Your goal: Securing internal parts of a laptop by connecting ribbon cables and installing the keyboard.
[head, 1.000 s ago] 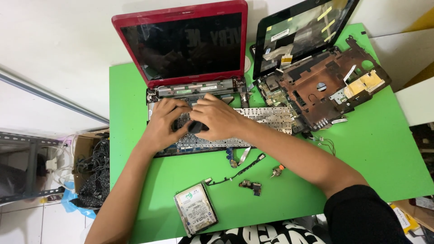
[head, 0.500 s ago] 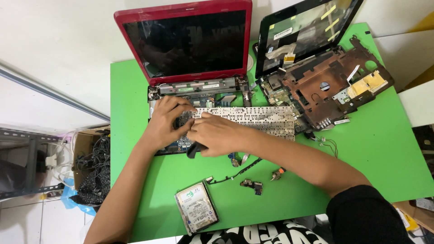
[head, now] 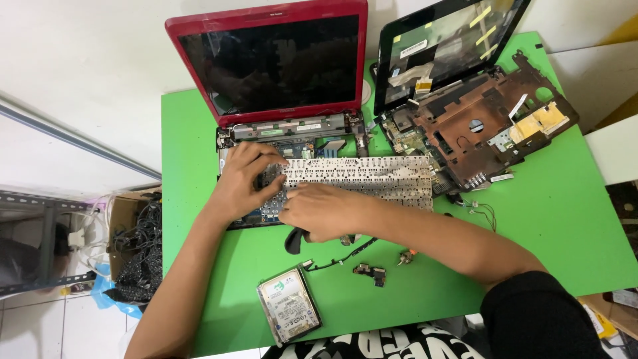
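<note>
Two laptops opened up already: red laptop (head: 279, 86) stripped of its top, keyboard (head: 359, 181) lifted loose, lying across the base. Left hand (head: 240, 181) spread on keyboard's left end, right hand (head: 318, 211) curled round a dark tool (head: 293, 240). Hard drive (head: 288, 314) out on green table (head: 565, 219); circuit boards left inside.

Under both grips, the loose keyboard (head: 359, 178) lies on the laptop (head: 279, 100); the hard drive (head: 289, 314) sits nearer, the stripped chassis (head: 478, 126) right, all on the bench (head: 571, 219).
</note>
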